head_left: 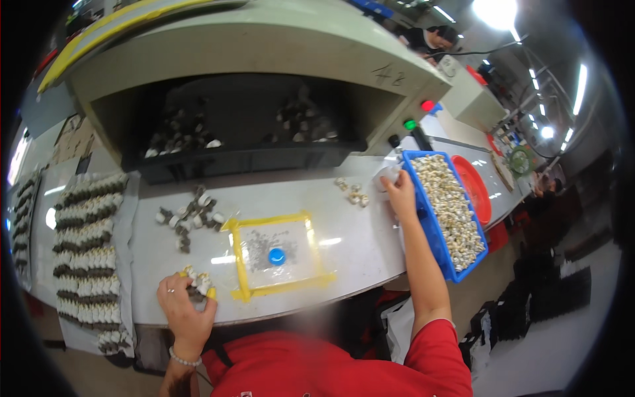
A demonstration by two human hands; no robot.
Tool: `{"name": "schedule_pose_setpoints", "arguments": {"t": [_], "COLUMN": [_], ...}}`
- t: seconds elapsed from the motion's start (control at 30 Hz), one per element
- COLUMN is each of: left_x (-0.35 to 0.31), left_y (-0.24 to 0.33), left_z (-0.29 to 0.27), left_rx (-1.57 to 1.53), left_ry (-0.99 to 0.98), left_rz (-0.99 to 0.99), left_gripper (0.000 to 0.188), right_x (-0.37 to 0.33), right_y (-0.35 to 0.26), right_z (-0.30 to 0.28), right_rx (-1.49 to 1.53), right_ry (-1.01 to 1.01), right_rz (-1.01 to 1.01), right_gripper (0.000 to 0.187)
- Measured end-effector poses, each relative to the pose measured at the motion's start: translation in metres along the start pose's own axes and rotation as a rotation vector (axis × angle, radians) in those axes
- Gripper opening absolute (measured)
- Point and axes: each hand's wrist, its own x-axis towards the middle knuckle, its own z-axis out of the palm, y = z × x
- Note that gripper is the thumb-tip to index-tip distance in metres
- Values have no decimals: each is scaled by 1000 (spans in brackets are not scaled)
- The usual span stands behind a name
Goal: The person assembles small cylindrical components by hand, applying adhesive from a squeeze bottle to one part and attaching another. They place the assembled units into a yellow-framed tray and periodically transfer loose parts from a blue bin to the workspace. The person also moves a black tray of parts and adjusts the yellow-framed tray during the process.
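Left of the taped square [284, 287], our left hand [178, 303] holds small parts [199, 283]; well to the square's right, our right hand [401, 195] touches a white round thing [384, 175], grip unclear.

At one o'clock, a co-worker [418, 40] in a dark top bends forward; a tube light [580, 89] glows at two. A red basin [472, 189] lies at three o'clock, and dark, box-like objects [561, 295] stand at four.
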Motion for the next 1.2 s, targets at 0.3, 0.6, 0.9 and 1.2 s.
{"name": "schedule_pose_setpoints", "arguments": {"t": [0.3,0.6,0.9,1.2], "left_x": [-2,6,3,4], "left_y": [-3,2,-3,-3], "left_z": [-7,-9,-14,-11], "left_rx": [7,2,-10,-132], "left_ry": [20,-1,-61,-51], "left_rz": [28,20,76,4], "left_gripper": [43,45,43,37], "right_x": [-83,-71,-91,-124], "right_y": [-93,-96,-103,-147], "right_z": [-20,-4,-9,-8], "right_rx": [-13,-265,-214,-195], "right_ry": [-106,-380,-324,-413], "right_rz": [-198,-340,-384,-478], "right_gripper": [29,31,30,18]}}
